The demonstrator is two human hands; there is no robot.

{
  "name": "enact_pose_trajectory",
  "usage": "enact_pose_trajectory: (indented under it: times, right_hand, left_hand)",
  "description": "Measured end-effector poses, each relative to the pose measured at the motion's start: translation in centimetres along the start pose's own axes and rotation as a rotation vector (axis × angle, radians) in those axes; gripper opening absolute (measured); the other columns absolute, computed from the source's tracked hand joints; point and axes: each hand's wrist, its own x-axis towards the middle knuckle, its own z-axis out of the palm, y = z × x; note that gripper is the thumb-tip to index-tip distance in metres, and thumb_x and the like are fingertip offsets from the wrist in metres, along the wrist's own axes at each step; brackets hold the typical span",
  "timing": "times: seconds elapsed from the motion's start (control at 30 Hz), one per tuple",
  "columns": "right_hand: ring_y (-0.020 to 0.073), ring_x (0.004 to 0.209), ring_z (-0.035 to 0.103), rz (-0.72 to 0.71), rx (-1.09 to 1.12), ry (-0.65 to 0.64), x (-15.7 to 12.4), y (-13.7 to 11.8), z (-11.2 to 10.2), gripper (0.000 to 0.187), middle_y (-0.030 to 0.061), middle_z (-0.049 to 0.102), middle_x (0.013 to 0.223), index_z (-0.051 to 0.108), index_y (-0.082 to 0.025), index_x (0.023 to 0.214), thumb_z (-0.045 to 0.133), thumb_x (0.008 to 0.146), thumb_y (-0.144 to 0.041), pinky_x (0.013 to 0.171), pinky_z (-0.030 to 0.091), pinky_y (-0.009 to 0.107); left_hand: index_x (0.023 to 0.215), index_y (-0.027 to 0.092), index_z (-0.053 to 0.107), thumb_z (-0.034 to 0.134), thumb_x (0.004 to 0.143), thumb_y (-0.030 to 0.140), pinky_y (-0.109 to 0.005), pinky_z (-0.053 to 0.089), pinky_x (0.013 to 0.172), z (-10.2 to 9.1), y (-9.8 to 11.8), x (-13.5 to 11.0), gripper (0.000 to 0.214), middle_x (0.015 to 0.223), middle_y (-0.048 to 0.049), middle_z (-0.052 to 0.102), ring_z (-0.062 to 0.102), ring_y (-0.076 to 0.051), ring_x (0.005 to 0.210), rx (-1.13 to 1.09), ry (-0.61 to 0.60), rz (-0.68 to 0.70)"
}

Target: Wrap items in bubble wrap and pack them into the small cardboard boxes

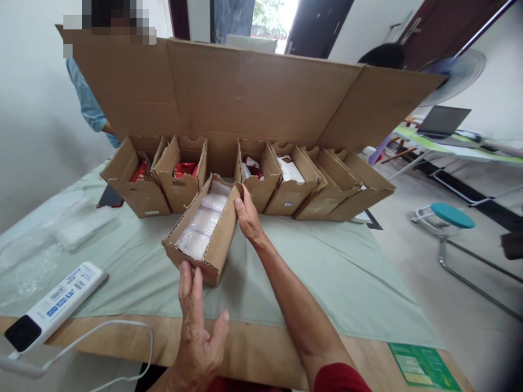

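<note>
A narrow open-topped cardboard box (223, 239) sits at an angle in front of a row of similar boxes. Inside it lie several bubble-wrapped packages (200, 226). My right hand (250, 220) grips the box at its far right corner, the thumb on the side wall and some fingers hidden behind the edge. My left hand (198, 332) is open, with its fingertips against the near end of the box and the thumb spread to the right. Behind the angled box, a gap shows in the row between a box with red packets (186, 170) and another box (261, 188).
A tall cardboard panel (261, 92) stands behind the row. On the left lie clear bubble wrap (77, 223) and a white power strip (61, 305) with a cable. A green leaflet (423, 367) lies front right. Someone in a blue sleeve (87, 100) stands behind the panel.
</note>
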Motion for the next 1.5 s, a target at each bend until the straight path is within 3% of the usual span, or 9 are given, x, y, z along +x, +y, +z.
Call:
enact_pose_trajectory:
  times: [0.27, 0.57, 0.8, 0.97, 1.13, 1.27, 1.33, 1.43, 1.5]
  right_hand:
    - [0.0244, 0.155, 0.032, 0.035, 0.043, 0.151, -2.9, 0.8, 2.8, 0.083, 0.0134, 0.036, 0.166, 0.037, -0.016, 0.159, 0.024, 0.100, -0.073, 0.129, 0.022, 0.047]
    - [0.0279, 0.139, 0.052, 0.103, 0.034, 0.160, -5.7, 5.8, 3.1, 0.072, 0.0156, 0.060, 0.147, 0.061, -0.017, 0.138, 0.027, 0.101, -0.068, 0.121, 0.035, 0.048]
    - [0.0272, 0.137, 0.050, 0.146, -0.013, 0.281, -6.0, 7.0, 2.9, 0.058, 0.0195, 0.058, 0.142, 0.063, -0.015, 0.129, 0.031, 0.101, -0.055, 0.122, 0.032, 0.051]
    - [0.0256, 0.130, 0.054, 0.173, -0.016, 0.324, -5.8, 7.4, 2.9, 0.053, 0.0172, 0.061, 0.135, 0.063, -0.018, 0.123, 0.029, 0.100, -0.051, 0.117, 0.038, 0.049]
    - [0.0252, 0.131, 0.054, 0.166, -0.024, 0.331, -5.8, 7.1, 3.1, 0.054, 0.0172, 0.061, 0.135, 0.064, -0.019, 0.121, 0.027, 0.100, -0.053, 0.118, 0.037, 0.046]
    - [0.0264, 0.128, 0.056, 0.156, -0.034, 0.307, -5.7, 6.9, 2.8, 0.050, 0.0185, 0.063, 0.131, 0.065, -0.016, 0.117, 0.032, 0.099, -0.049, 0.115, 0.041, 0.046]
    - [0.0259, 0.119, 0.061, 0.146, -0.039, 0.285, -5.8, 6.7, 2.7, 0.044, 0.0166, 0.067, 0.124, 0.066, -0.018, 0.114, 0.036, 0.097, -0.045, 0.109, 0.046, 0.045]
    - [0.0252, 0.108, 0.065, 0.121, -0.054, 0.246, -6.2, 5.9, 2.7, 0.036, 0.0126, 0.072, 0.113, 0.067, -0.021, 0.111, 0.042, 0.093, -0.039, 0.101, 0.050, 0.045]
    - [0.0251, 0.105, 0.066, 0.095, -0.065, 0.213, -6.2, 4.7, 2.9, 0.033, 0.0108, 0.074, 0.109, 0.068, -0.022, 0.109, 0.044, 0.092, -0.035, 0.100, 0.050, 0.045]
  left_hand:
    - [0.165, 0.025, 0.006, 0.053, 0.094, 0.014, -0.069, 0.024, 0.121, 1.7, -0.1, 0.6, 0.086, 0.174, -0.0149, -0.004, 0.002, -0.039, 0.160, 0.127, -0.042, 0.101]
    - [0.165, 0.022, 0.005, 0.052, 0.094, 0.015, -0.065, 0.021, 0.124, 4.6, -0.2, 3.4, 0.086, 0.174, -0.0166, -0.002, 0.000, -0.037, 0.160, 0.166, -0.057, 0.166]
    - [0.164, 0.019, 0.007, 0.056, 0.089, 0.014, -0.067, 0.016, 0.124, 7.9, -2.4, 10.1, 0.089, 0.173, -0.0204, -0.004, -0.003, -0.039, 0.159, 0.181, 0.010, 0.231]
    - [0.158, 0.010, 0.026, 0.060, 0.087, 0.021, -0.067, 0.013, 0.124, 10.5, -3.6, 16.4, 0.080, 0.172, -0.0237, 0.000, -0.003, -0.041, 0.159, 0.153, -0.032, 0.154]
    - [0.148, 0.007, 0.045, 0.062, 0.076, 0.011, -0.061, 0.012, 0.128, 10.8, -4.1, 20.3, 0.074, 0.173, -0.0214, 0.001, 0.000, -0.043, 0.159, 0.152, -0.116, 0.076]
    - [0.146, 0.016, 0.051, 0.058, 0.084, 0.014, -0.057, 0.019, 0.128, 9.0, -3.4, 17.8, 0.062, 0.174, -0.0118, 0.007, 0.011, -0.040, 0.159, 0.138, -0.119, 0.089]
    - [0.146, 0.016, 0.052, 0.053, 0.090, 0.016, -0.060, 0.024, 0.125, 7.7, -2.9, 14.3, 0.057, 0.173, -0.0130, 0.011, 0.016, -0.040, 0.158, 0.167, -0.184, 0.118]
    - [0.143, 0.021, 0.057, 0.061, 0.081, 0.015, -0.066, 0.032, 0.119, 5.6, -3.2, 7.9, 0.062, 0.168, -0.0162, 0.031, 0.028, -0.041, 0.154, 0.189, -0.278, 0.147]
    - [0.140, 0.023, 0.059, 0.061, 0.082, 0.013, -0.065, 0.036, 0.118, 4.2, -4.2, 3.9, 0.059, 0.166, -0.0169, 0.033, 0.028, -0.039, 0.155, 0.266, -0.357, 0.169]
